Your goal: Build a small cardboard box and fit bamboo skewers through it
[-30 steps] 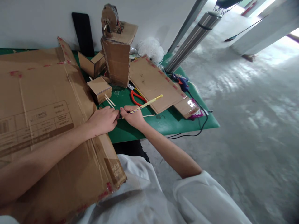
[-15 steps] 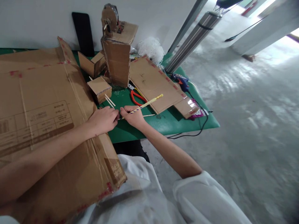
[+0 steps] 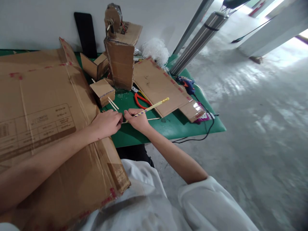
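Note:
My right hand (image 3: 137,119) is closed on a yellow patterned pencil (image 3: 156,104), held slanted with its upper end pointing up and to the right. Under that hand passes a thin wooden stick (image 3: 153,119), lying on the green table top (image 3: 134,136). My left hand (image 3: 108,122) has its fingers curled in and pressed at the stick's left part, close beside the right fingertips. The pencil's point is hidden by the fingers. Just beyond my left hand, two short sticks (image 3: 113,104) reach out from a small cardboard box (image 3: 103,91).
A large flattened carton (image 3: 48,96) lies under my left forearm. Red-handled pliers (image 3: 141,100), a cardboard sheet (image 3: 161,86) and a glue gun (image 3: 187,85) with a cord lie to the right. Behind stand a tall cardboard structure (image 3: 120,64) and a black phone-like slab (image 3: 86,35).
The yellow pencil's upper end has shifted very slightly to the right. Both hands otherwise stay in place.

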Motion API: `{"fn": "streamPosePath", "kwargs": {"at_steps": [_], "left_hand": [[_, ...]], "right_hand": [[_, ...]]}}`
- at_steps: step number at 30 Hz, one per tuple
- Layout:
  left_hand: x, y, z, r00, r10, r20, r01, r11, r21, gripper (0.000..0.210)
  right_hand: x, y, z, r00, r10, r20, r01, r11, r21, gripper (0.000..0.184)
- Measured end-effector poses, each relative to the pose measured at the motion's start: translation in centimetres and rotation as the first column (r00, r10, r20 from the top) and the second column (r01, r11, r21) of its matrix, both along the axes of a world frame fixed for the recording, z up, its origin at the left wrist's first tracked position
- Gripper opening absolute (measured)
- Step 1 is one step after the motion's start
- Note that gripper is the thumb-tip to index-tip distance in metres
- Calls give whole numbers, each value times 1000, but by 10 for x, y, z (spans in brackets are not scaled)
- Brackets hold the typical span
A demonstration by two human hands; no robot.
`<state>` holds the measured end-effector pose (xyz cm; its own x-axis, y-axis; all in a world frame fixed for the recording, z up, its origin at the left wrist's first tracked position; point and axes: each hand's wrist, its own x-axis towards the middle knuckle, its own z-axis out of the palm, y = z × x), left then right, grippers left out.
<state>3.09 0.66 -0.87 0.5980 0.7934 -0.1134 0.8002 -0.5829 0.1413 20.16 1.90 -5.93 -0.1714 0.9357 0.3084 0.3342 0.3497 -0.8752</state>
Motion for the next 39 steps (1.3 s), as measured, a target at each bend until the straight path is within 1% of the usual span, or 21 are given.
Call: {"fn": "streamPosePath", "kwargs": {"at_steps": [5,9,14,17,21,25,30,33,39], "left_hand": [[0,1,-1,1000,-4,0,4,1000,-2,15],[0,0,-1,1000,2,4,-2,1000,1,13],[1,-2,0,1000,0,9,-1,999,43,11],[1,-2,1,1000,-3,3,3,998,63,12],[1,-1,1,1000,-3,-7,4,999,40,15],[1,-1,1,1000,11,-7,-11,1000,6,14],[1,-2,3,1000,14,-1,-14,1000,7,15],[1,-2,4,1000,15,-2,-15,1000,-1,15],[1,-1,3,1000,12,-2,-12,1000,-6,15]], "right_hand": [[-1,0,-1,999,-18,-31,19,1000,21,46],[0,0,-1,999,17,-35,-16,999,28,46],[1,-1,-1,999,-32,-22,32,999,21,48],[0,0,-1,999,-32,-16,32,999,21,47],[0,0,0,1000,-19,-16,20,999,36,45],[0,-1,-1,1000,-12,10,12,1000,3,48],[0,-1,0,1000,-21,3,21,1000,-3,50],[0,-1,1,1000,-4,13,4,1000,-17,50],[0,-2,2,1000,-20,20,21,999,-35,51]]}}
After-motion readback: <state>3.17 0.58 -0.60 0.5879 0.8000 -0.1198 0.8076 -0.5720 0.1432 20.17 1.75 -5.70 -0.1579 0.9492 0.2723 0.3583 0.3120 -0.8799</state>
